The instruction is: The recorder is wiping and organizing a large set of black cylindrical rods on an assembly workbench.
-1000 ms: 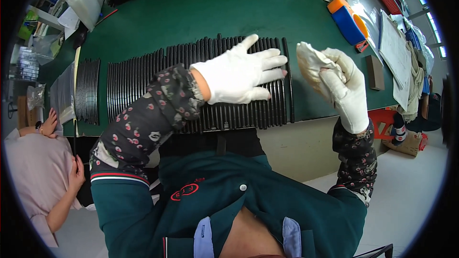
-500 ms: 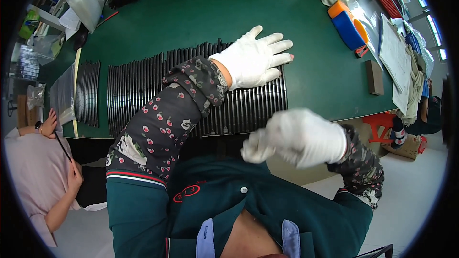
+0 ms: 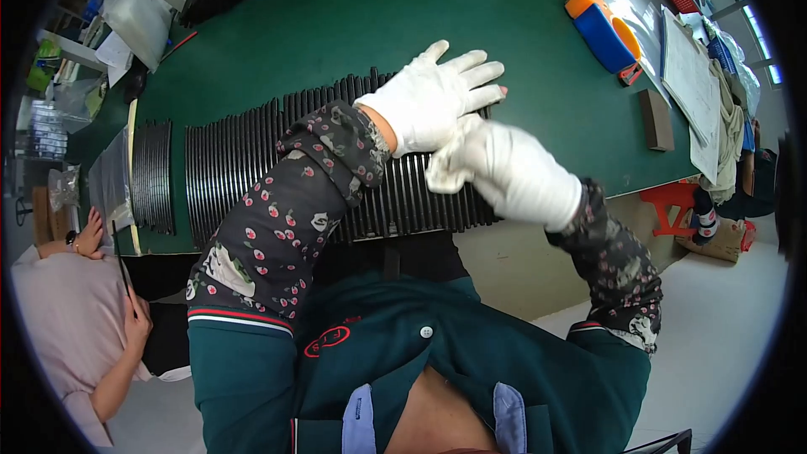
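glossy smooth rods (image 3: 239, 155), matt wrinkled cloth (image 3: 448, 170), smooth matt tabletop (image 3: 336, 25)

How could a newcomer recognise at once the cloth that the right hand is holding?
On the green table, find the long row of thin black rods. Near its right end, the gloved right hand holds the cloth over the rods, just below the gloved left hand in the picture. Unlike the fitted gloves, it is a crumpled, off-white bundle.
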